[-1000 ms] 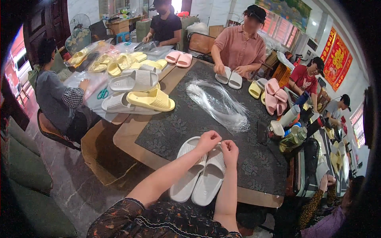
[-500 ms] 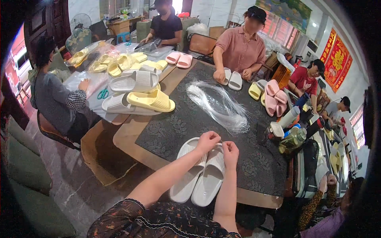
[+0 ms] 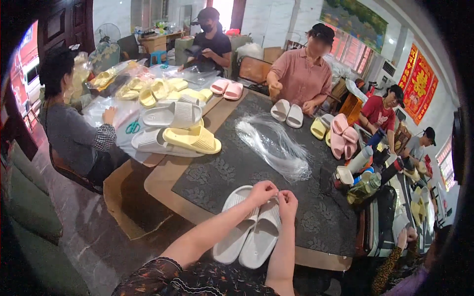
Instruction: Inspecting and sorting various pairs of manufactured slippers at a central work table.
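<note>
- In the lower middle of the frame, the pair of grey slippers [image 3: 259, 244] lies side by side on the near edge of the table [image 3: 323, 258], straps away from the wearer. They look like moulded foam: probably light, soft enough to bend, and hard to break.
- The smooth soles may slide a little; the ribbed straps should give better grip. A good hold would be around both straps from the outer sides, or across the two heels together, without squashing the straps flat.
- The left hand [image 3: 262, 193] is over the toe end, fingers curled, thumb and fingertips drawn close in a pinch. Whether anything is between them is too small to tell.
- The right hand [image 3: 288, 205] is just beside it, by the right slipper's toe, curled in a similar pinch; I cannot tell what it holds either.
- Beyond, at mid-frame, a loop of clear strands [image 3: 295, 168] rests on the dark cloth [image 3: 318, 219]. Strands this fine look slippery and easily tangled, best pinched singly near an end.
- Farther, at upper centre, a co-worker's hands are at another pale pair [image 3: 295, 117].
</note>
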`<move>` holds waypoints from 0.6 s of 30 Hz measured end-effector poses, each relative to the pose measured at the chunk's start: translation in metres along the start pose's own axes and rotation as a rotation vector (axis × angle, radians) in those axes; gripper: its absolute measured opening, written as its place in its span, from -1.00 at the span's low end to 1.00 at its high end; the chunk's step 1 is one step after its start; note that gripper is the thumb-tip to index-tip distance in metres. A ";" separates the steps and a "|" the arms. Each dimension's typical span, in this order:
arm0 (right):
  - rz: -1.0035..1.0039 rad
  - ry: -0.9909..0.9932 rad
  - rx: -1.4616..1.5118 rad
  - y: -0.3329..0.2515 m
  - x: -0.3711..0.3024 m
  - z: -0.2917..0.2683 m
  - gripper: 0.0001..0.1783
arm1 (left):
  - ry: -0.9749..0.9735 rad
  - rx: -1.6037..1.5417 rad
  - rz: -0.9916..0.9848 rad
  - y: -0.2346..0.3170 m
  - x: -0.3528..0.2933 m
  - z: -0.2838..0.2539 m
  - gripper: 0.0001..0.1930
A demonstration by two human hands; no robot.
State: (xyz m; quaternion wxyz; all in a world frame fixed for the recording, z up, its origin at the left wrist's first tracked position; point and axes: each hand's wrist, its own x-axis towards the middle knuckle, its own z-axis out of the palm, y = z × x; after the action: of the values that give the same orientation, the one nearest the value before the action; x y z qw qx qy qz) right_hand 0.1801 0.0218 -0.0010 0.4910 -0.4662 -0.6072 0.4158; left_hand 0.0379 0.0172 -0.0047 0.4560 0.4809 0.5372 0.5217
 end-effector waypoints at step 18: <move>-0.028 -0.028 0.038 -0.004 0.002 0.000 -0.89 | 0.010 0.023 0.056 0.007 -0.001 -0.004 -0.82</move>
State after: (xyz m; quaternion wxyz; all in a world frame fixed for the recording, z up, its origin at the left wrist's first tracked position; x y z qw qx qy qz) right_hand 0.1794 0.0225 0.0028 0.4970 -0.4422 -0.6124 0.4271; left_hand 0.0343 0.0160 0.0027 0.4329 0.4985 0.5318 0.5304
